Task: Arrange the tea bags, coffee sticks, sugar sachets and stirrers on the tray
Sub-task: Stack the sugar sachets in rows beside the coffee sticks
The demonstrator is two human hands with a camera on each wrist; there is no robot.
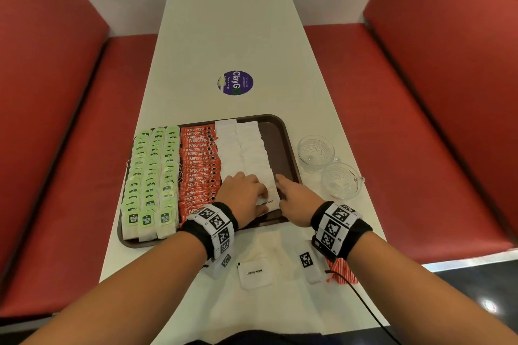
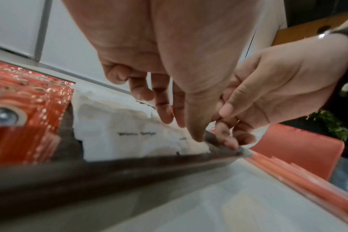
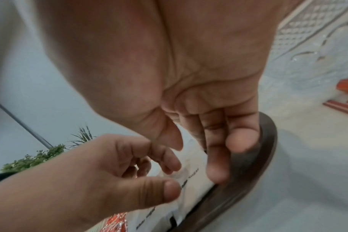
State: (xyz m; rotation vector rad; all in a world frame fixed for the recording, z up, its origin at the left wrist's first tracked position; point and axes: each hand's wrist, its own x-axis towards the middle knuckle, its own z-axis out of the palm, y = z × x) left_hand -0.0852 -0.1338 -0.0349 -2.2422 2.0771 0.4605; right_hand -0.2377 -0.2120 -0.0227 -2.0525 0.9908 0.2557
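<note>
A brown tray [image 1: 283, 134] holds green tea bags [image 1: 151, 176] in three columns, red coffee sticks [image 1: 197, 168] in the middle, and two columns of white sugar sachets [image 1: 244, 148]. My left hand [image 1: 262, 199] pinches the nearest sugar sachet [image 1: 267, 202] at the near end of the right column, fingers on top and thumb at its near edge. My right hand [image 1: 284, 189] lies open, its straight fingers against the sachet's right side. In the right wrist view, the right fingers [image 3: 216, 157] touch the sachet [image 3: 197, 177] by the tray rim [image 3: 248, 172].
One loose sugar sachet [image 1: 255, 273] lies on the white table [image 1: 224, 36] in front of the tray. Red striped stirrers [image 1: 343, 273] lie under my right wrist. Two glass cups [image 1: 315, 150] [image 1: 340, 180] stand right of the tray. Red benches [image 1: 420, 120] flank the table.
</note>
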